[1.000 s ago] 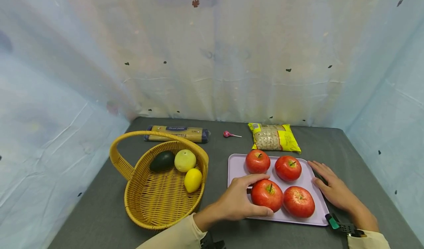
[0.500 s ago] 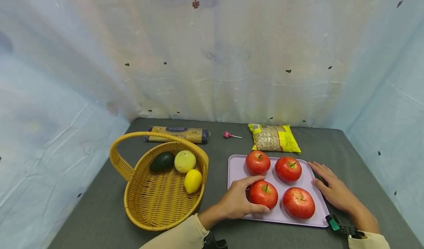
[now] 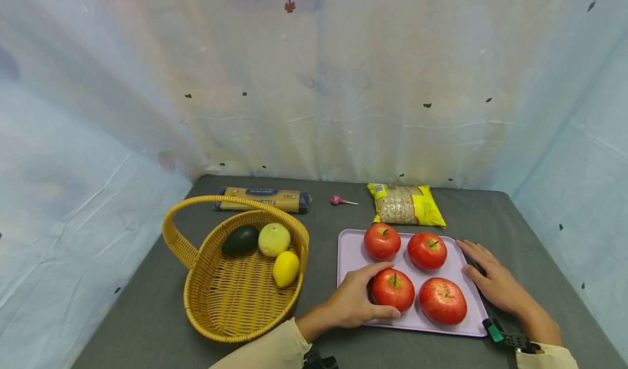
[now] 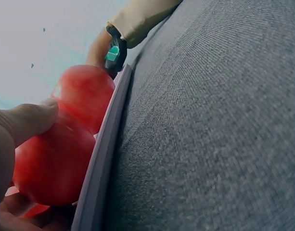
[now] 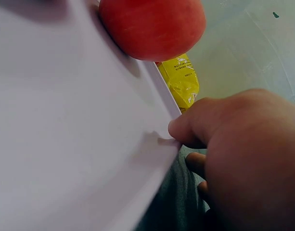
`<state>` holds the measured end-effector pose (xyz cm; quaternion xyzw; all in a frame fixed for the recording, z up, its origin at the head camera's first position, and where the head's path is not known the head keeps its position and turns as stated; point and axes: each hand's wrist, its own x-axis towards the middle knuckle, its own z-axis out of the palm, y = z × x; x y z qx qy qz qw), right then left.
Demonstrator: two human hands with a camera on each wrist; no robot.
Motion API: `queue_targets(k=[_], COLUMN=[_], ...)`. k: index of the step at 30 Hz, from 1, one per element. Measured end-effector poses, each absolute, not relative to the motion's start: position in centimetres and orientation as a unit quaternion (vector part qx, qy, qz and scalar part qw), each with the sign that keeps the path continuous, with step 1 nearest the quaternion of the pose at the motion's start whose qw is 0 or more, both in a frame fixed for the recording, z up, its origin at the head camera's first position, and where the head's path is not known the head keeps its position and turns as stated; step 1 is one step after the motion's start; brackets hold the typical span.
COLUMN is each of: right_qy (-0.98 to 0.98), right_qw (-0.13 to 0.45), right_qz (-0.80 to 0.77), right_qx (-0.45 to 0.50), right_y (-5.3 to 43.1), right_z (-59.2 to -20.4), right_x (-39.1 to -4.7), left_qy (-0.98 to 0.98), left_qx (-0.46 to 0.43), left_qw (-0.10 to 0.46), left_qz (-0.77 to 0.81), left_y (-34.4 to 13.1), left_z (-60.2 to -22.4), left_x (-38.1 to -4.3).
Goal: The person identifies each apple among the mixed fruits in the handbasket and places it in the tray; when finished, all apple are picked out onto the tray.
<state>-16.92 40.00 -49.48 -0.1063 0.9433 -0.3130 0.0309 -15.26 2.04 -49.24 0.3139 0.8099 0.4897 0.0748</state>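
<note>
My left hand [image 3: 354, 298] curves round a red apple [image 3: 393, 290] at the front left of a lilac tray [image 3: 354, 243], thumb on its near side and fingers on its far side. In the left wrist view the thumb lies against that apple [image 4: 56, 163], low beside the tray's rim. Three more apples share the tray: a back-left apple [image 3: 381, 242], a back-right apple [image 3: 427, 250] and a front-right apple [image 3: 442, 301]. My right hand [image 3: 495, 279] rests along the tray's right edge with fingers extended. Its thumb touches the rim in the right wrist view.
A yellow wicker basket [image 3: 196, 303] with a tall handle stands left, holding an avocado [image 3: 240, 239], a pale green round fruit [image 3: 273, 239] and a lemon [image 3: 286, 268]. Behind lie a spaghetti pack [image 3: 265, 199], a lollipop [image 3: 338, 200] and a yellow bag [image 3: 407, 204].
The apple in my left hand has come down onto the tray, and a gap now shows between it and the front-right apple. My right hand has kept its place.
</note>
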Motion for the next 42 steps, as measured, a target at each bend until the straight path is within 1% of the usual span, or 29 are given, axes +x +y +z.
queue_targets(k=[7,9,14,19,23,27,31,35,38,42], right_qy=[0.943,0.942,0.947,0.960,0.960,0.953,0.950,0.947,0.942,0.935], right_qw=[0.027,0.023,0.025,0.017,-0.028,-0.092,-0.138,-0.172,-0.209,-0.268], right_qz=[-0.312,-0.315,-0.300,-0.263,-0.264,-0.268,-0.249,-0.222,-0.192,-0.134], right_qx=[-0.107,-0.111,-0.111,-0.092,-0.087,-0.102,-0.126,-0.156,-0.176,-0.188], right_y=[40.1,40.1,40.1,40.2,40.5,40.5,40.5,40.4,40.0,39.4], right_z=[-49.8,-49.8,-49.5,-48.3,-47.0,-45.3,-43.4,-40.8,-38.2,-34.2], right_x=[-16.8,-16.8,-17.0,-16.5,-16.0,-15.4,-14.8,-14.8,-15.1,-15.6], left_qy=[0.841,0.847,0.839,0.805,0.781,0.787,0.791,0.805,0.839,0.867], left_qx=[0.306,0.309,0.338,0.387,0.411,0.410,0.400,0.348,0.294,0.233], left_qw=[0.046,0.026,-0.040,-0.100,-0.156,-0.212,-0.304,-0.392,-0.417,-0.431], left_qz=[0.445,0.432,0.425,0.438,0.444,0.411,0.349,0.276,0.187,0.097], left_y=[1.9,1.7,0.0,-4.2,-8.4,-12.9,-17.5,-22.0,-25.1,-28.7], left_z=[-48.3,-47.5,-44.2,-40.1,-37.4,-34.8,-31.8,-28.3,-25.4,-22.4], left_x=[-14.5,-14.2,-13.1,-11.8,-10.7,-9.6,-9.4,-10.1,-10.8,-11.9])
